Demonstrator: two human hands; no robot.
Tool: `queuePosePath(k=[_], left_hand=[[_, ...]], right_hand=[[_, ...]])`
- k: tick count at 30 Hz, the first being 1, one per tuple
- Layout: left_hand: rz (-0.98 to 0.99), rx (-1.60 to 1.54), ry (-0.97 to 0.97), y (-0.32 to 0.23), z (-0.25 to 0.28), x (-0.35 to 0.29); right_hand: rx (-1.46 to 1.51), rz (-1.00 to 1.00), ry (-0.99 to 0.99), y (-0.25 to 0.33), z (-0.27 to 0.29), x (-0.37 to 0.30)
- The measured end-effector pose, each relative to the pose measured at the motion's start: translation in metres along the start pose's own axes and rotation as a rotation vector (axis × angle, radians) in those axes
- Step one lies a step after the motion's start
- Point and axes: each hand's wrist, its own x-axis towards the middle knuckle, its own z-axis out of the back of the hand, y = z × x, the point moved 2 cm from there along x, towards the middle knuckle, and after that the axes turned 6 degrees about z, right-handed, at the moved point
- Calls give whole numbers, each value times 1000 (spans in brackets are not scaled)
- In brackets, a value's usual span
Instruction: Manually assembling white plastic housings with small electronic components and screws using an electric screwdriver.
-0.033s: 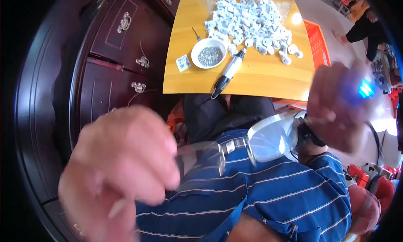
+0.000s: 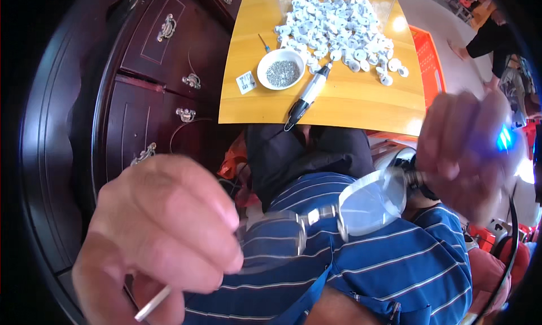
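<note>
A pair of eyeglasses (image 2: 370,206) with clear lenses and a metal bridge is stretched between my hands, in front of my striped blue shirt. My left hand (image 2: 161,223) is closed around one side, its fingertips covering the outer edge of that lens. A thin pale tip, seemingly the end of a temple arm, pokes out below its thumb. Blurred by motion, my right hand (image 2: 460,150) is curled at the other side, where the second temple joins. A bright blue light shows on its back. Its fingers partly hide what they grip.
On the yellow table (image 2: 372,105) lie many small white round parts (image 2: 336,29), a white bowl (image 2: 261,74) of tiny metal pieces, a black-and-white electric screwdriver (image 2: 310,93), a thin tool and a small card (image 2: 246,83). Dark drawers (image 2: 147,43) stand left; an orange crate (image 2: 426,60) right.
The eyeglasses have dropped slightly and tilted, with the right hand moving a little lower and to the right. The pale tip below the left thumb shows more clearly.
</note>
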Motion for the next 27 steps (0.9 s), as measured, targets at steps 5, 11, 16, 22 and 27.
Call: queuePosePath(k=[5,11,16,22,27], left_hand=[[89,26,-50,15,1,-12],[101,-10,-107,-1,-4,-7],[164,157,-190,-18,-24,-2],[164,128,-239,-25,-13,-11],[140,146,-245,-52,-6,-24]], right_hand=[[237,17,421,-7,12,20],[468,-24,72,-34,2,-8],[420,47,91,-11,4,-6],[333,130,85,6,-15,6],[375,123,-16,11,11,-9]])
